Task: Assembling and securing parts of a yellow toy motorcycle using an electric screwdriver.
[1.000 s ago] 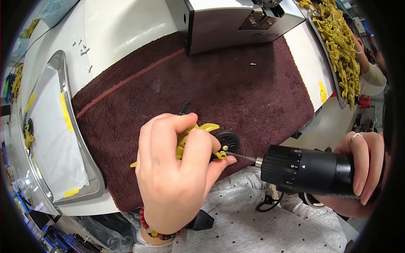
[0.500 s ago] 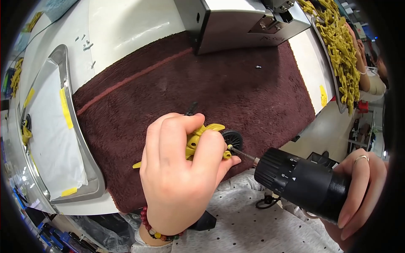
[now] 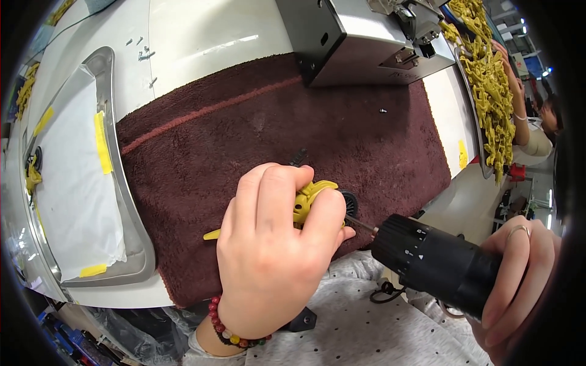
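My left hand [image 3: 274, 241] is closed around a small yellow toy motorcycle [image 3: 303, 204] just above the brown cloth. The toy's black spoked wheel [image 3: 350, 204] shows past my index finger, and a black ridged part [image 3: 298, 157] sticks out beyond my knuckles. From the right, my right hand [image 3: 517, 277] grips a black electric screwdriver [image 3: 436, 256] by its body. Its thin bit [image 3: 363, 225] points left into the toy beside my index finger; that finger hides the tip.
A brown towel [image 3: 201, 171] covers the work area. One small screw [image 3: 383, 110] lies on it, before a grey metal machine [image 3: 360, 55]. Left stands a paper-lined metal tray [image 3: 137, 232]; several screws [image 3: 145, 55] lie behind. Yellow parts [image 3: 488, 97] fill a right-hand tray, near another person's arm [image 3: 519, 116].
The whole view has shifted a little. My left hand and the toy sit closer to the screwdriver, less of the bit shows, and its tip is now behind my finger.
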`<state>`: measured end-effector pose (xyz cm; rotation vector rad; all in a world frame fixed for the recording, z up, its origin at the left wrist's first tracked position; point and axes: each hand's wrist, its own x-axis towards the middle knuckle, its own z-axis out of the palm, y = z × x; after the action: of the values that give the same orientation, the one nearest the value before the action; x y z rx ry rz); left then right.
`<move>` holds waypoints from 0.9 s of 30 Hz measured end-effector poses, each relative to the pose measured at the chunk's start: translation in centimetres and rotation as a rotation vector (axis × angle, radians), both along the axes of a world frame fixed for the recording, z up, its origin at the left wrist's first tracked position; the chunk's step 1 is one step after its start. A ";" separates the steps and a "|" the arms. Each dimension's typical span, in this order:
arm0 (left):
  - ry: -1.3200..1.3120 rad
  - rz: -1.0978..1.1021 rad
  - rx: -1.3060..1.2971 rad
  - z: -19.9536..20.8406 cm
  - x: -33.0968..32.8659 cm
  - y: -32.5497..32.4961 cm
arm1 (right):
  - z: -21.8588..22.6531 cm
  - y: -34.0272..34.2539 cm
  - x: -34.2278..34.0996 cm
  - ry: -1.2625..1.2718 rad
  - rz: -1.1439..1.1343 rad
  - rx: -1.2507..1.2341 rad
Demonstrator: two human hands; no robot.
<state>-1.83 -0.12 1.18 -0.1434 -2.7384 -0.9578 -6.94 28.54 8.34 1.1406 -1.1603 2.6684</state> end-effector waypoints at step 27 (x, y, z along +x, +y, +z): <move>0.038 0.013 -0.087 0.3 -0.1 -0.1 | 2.6 10.4 -0.9 0.159 0.126 0.053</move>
<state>-1.90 -0.19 1.49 -0.1566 -2.7437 -0.8235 -7.88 38.90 10.95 1.4512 -1.1759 2.5900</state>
